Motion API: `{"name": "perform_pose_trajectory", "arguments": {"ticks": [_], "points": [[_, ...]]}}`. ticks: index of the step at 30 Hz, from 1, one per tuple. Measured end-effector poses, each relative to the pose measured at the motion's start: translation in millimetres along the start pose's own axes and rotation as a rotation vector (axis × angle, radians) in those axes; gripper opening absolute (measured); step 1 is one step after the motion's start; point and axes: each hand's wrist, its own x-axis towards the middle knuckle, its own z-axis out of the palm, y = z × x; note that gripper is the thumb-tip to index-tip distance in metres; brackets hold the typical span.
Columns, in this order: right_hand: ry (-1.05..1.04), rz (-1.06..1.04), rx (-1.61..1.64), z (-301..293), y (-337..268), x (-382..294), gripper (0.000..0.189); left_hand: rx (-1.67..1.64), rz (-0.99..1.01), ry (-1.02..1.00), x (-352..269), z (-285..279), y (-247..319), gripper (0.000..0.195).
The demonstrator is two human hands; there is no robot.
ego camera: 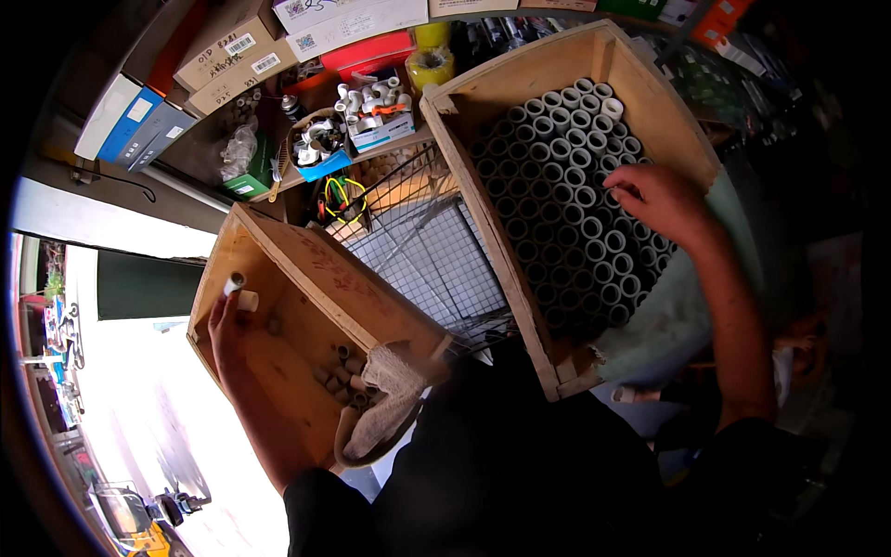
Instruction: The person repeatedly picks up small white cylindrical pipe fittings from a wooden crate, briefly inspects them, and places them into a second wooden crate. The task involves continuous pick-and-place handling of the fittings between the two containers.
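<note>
My left hand (224, 324) reaches into a wooden crate (313, 261), its fingers on a short white plastic pipe piece (235, 281). A second white pipe piece (247, 301) shows right beside those fingers; whether it is held too is unclear. Several loose pipe pieces (351, 369) lie at the near end of this crate. My right hand (658, 198) hovers over a larger wooden crate (477, 223), where white pipe pieces (578, 177) stand upright in tight rows. Its fingers are curled, and nothing held can be made out between them.
A pale cloth (386, 411) hangs over the left crate's near end, and a green cloth (668, 327) covers part of the right crate. Between the crates lies a wire grid (424, 257). Shelves hold boxes of white fittings (376, 104) and cartons (230, 56). A person's foot (624, 395) shows at right.
</note>
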Motion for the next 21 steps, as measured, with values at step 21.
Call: {"name": "perform_pose_trajectory", "arguments": {"ticks": [21], "points": [[-0.208,-0.192,0.786,-14.6,-27.4,-7.2,0.033,0.325,0.731,-1.014,-149.4,396.1,118.2,0.020]]}}
